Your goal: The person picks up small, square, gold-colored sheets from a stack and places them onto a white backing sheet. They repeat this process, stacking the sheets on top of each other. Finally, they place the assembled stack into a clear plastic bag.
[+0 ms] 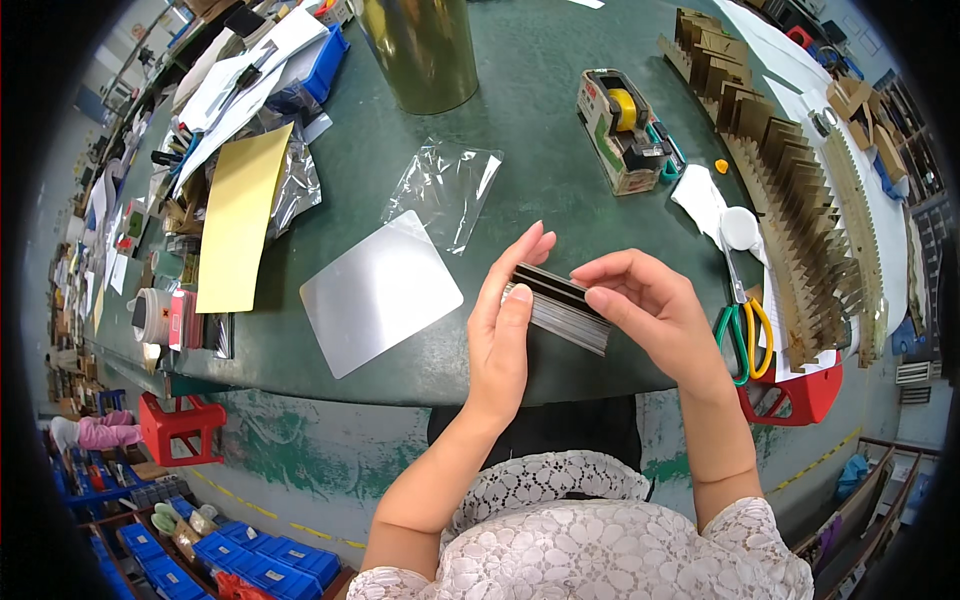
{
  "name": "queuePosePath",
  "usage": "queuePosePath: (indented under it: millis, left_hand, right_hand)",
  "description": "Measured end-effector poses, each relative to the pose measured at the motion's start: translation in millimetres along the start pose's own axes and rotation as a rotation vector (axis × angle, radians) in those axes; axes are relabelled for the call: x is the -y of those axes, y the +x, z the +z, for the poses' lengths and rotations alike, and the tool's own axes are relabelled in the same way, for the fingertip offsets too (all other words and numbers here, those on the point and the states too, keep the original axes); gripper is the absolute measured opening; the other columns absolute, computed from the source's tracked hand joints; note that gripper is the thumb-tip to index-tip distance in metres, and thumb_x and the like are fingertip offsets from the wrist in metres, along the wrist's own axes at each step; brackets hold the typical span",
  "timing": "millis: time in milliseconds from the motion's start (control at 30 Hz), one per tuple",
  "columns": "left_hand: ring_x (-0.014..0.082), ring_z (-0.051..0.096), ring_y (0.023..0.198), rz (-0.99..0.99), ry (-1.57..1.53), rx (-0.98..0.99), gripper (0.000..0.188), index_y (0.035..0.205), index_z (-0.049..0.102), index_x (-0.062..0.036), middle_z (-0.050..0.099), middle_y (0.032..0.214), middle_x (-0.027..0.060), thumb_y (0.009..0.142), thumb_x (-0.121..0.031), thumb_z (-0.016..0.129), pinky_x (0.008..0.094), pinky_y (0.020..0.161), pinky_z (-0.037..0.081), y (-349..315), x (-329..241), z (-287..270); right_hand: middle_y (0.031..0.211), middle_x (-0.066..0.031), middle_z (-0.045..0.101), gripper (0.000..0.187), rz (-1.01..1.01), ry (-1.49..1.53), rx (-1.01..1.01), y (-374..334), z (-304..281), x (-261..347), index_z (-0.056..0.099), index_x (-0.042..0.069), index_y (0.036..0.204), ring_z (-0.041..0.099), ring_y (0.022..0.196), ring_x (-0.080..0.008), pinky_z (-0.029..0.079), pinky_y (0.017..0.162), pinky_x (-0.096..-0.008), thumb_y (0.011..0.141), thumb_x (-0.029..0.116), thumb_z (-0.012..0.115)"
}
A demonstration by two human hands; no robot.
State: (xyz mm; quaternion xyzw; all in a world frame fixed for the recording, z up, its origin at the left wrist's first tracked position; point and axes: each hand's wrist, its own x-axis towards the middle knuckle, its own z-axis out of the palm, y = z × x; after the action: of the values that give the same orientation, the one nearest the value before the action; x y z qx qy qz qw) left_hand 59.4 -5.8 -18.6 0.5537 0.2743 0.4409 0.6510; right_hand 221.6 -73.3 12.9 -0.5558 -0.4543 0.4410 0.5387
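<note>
Above the table's near edge I hold a stack of thin metal plates (562, 318), tilted, with dark upper layers and bright silvery edges facing me. My left hand (500, 350) closes on its left end, thumb in front and fingers behind. At the right end, my right hand (655, 310) grips the upper corner between thumb and fingers. Left of my hands, a single silvery sheet with rounded corners (382, 295) lies flat on the green table. A crumpled clear plastic bag (445, 190) lies just beyond it, the two overlapping slightly.
Scissors with green and yellow handles (742, 330) lie on the right, near a tape dispenser (625, 130) and a long row of upright brown card pieces (770, 190). A metallic cylinder (420, 55) stands at the back. Yellow card (240, 220) and papers crowd the left.
</note>
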Motion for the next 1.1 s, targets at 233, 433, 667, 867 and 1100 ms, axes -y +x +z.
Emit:
queuePosePath:
  millis: [233, 433, 667, 867, 1100]
  left_hand:
    - [0.0286, 0.043, 0.143, 0.051, -0.036, 0.014, 0.058, 0.154, 0.039, 0.0028, 0.046, 0.153, 0.0211, 0.105, -0.029, 0.041, 0.041, 0.121, 0.027, 0.3, 7.3, -3.0]
    - [0.0289, 0.044, 0.141, 0.079, -0.003, -0.027, 0.051, 0.142, 0.046, 0.0029, 0.049, 0.149, 0.0235, 0.102, -0.027, 0.042, 0.0421, 0.123, 0.025, 1.3, 11.9, -2.4]
    - [0.0194, 0.052, 0.12, 0.013, -0.082, 0.007, 0.025, 0.11, 0.058, -0.0038, 0.063, 0.125, 0.0135, 0.104, -0.025, 0.047, 0.0355, 0.11, 0.034, 0.1, 10.6, -7.8]
    - [0.016, 0.056, 0.103, -0.093, -0.128, 0.026, 0.028, 0.101, 0.058, -0.0046, 0.064, 0.103, 0.0081, 0.106, -0.031, 0.049, 0.032, 0.098, 0.04, 4.5, 7.4, -5.5]
    - [0.0182, 0.058, 0.101, -0.151, -0.24, 0.06, 0.051, 0.104, 0.06, -0.0044, 0.063, 0.1, 0.0088, 0.108, -0.047, 0.034, 0.0349, 0.094, 0.043, 4.6, 7.6, -11.6]
  right_hand:
    - [0.098, -0.0095, 0.072, 0.019, -0.125, -0.332, -0.136, -1.6, 3.0, 6.1, 0.071, -0.001, 0.112, 0.067, 0.085, -0.0151, 0.053, 0.077, -0.0283, 0.096, 0.01, 0.069]
    - [0.095, -0.011, 0.073, 0.016, -0.296, -0.542, -0.243, -3.8, 1.1, 0.4, 0.073, 0.0, 0.107, 0.067, 0.079, -0.0187, 0.054, 0.073, -0.0307, 0.091, 0.003, 0.072]
    - [0.091, -0.0077, 0.071, 0.017, -0.326, -0.687, -0.612, -54.9, -25.2, 47.0, 0.074, -0.003, 0.105, 0.065, 0.083, -0.0129, 0.051, 0.076, -0.0254, 0.088, -0.005, 0.072]
    - [0.084, -0.0086, 0.07, 0.018, -0.213, -0.457, -0.612, -107.3, -23.0, 71.3, 0.075, -0.002, 0.093, 0.066, 0.084, -0.0159, 0.049, 0.074, -0.0262, 0.076, 0.0, 0.079]
    - [0.085, -0.0116, 0.071, 0.028, -0.549, -0.76, -0.243, -71.4, 24.6, 30.0, 0.074, 0.0, 0.104, 0.067, 0.069, -0.0255, 0.052, 0.062, -0.0327, 0.077, -0.007, 0.079]
